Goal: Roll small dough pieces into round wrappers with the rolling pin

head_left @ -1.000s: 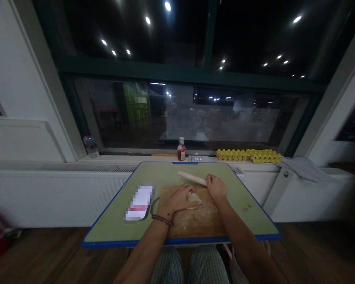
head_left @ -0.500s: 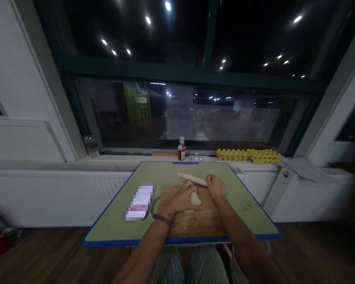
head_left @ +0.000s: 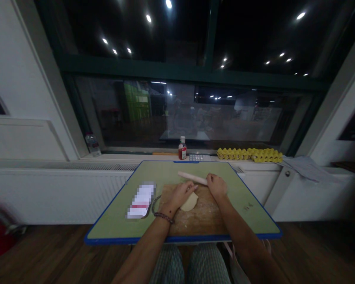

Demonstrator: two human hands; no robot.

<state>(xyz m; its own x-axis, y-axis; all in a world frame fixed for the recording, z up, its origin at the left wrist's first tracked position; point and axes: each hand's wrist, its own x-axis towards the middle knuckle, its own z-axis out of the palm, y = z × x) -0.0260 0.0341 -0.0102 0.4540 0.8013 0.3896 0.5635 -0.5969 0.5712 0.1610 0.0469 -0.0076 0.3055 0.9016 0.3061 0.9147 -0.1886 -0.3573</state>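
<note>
On the wooden cutting board (head_left: pixel 201 223) lies a pale, flattened piece of dough (head_left: pixel 189 202). My left hand (head_left: pixel 180 195), a beaded bracelet at its wrist, rests over the upper left part of the dough with fingers stretched out. Its far fingers are partly hidden. Closed around the right end of a light wooden rolling pin (head_left: pixel 192 177) is my right hand (head_left: pixel 216 186). The pin slants across the far edge of the board, its left end free and pointing away over the green table.
A phone (head_left: pixel 141 200) lies left of the board on the blue-edged green folding table (head_left: pixel 112 223). Along the windowsill behind stand a small red-labelled bottle (head_left: pixel 182 149), a clear plastic bottle (head_left: pixel 92 145) and a yellow egg tray (head_left: pixel 250 155). A cloth (head_left: pixel 306 169) lies at the right.
The dough, held partly raised in my left hand before, now lies flat on the board. My left fingers have loosened and stretched out over it. My right hand and the rolling pin stay put.
</note>
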